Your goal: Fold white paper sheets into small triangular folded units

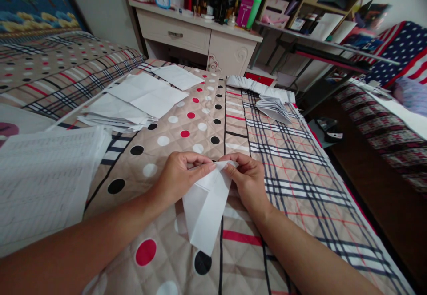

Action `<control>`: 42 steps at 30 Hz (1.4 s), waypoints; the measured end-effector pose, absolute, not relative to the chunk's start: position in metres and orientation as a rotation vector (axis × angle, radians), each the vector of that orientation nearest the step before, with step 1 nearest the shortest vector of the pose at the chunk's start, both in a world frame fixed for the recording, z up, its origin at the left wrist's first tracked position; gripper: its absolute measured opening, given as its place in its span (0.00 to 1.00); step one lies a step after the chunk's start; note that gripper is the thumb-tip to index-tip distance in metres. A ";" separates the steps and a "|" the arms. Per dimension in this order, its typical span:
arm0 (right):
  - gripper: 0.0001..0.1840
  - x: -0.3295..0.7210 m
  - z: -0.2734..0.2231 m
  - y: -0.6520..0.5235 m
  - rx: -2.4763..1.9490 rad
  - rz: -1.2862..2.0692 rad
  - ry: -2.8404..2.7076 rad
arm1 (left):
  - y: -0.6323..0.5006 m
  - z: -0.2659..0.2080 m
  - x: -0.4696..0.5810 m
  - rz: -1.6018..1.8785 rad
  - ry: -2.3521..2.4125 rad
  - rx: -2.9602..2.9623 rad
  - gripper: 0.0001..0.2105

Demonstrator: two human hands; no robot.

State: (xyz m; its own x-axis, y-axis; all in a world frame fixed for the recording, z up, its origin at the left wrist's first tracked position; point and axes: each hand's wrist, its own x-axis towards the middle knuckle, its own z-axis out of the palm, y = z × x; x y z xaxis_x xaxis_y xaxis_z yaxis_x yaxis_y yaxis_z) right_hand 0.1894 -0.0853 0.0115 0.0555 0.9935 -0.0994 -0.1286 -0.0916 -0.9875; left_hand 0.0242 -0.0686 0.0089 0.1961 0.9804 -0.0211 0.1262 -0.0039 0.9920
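Observation:
Between my two hands is a sheet of white paper (208,215), partly folded, with creases and overlapping flaps. Its narrow lower end hangs toward me over the bedspread. My left hand (187,170) pinches the upper left edge between thumb and fingers. At the upper right corner, the thumb and fingers of my right hand (247,175) close on the same paper. The two thumbs lie close together along the top edge. Fingers behind the paper are partly hidden.
Loose white sheets (143,95) lie in a pile ahead on the left, near a thick stack of printed pages (43,184). Folded papers (273,107) sit at the far right of the bedspread (293,170). Beyond stands a white dresser (176,30) crowded with bottles.

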 end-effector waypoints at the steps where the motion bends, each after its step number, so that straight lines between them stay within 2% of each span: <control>1: 0.09 0.190 0.011 -0.086 -1.210 1.291 -1.026 | -0.069 0.008 0.024 0.989 1.148 1.378 0.09; 11: 0.12 0.190 0.010 -0.087 -1.206 1.147 -1.262 | -0.066 0.005 0.021 0.981 1.121 1.314 0.08; 23: 0.11 0.192 0.001 -0.087 -1.291 0.998 -1.344 | -0.065 0.003 0.019 0.943 1.124 1.403 0.09; 29: 0.19 0.194 0.009 -0.087 -1.327 0.904 -1.419 | -0.068 0.005 0.021 0.909 1.092 1.393 0.09; 37: 0.28 0.192 0.003 -0.085 -1.305 1.123 -1.176 | -0.072 0.013 0.027 0.924 1.115 1.507 0.06; 42: 0.24 0.192 0.005 -0.084 -1.033 1.404 -0.996 | -0.065 0.005 0.025 1.153 1.218 1.351 0.10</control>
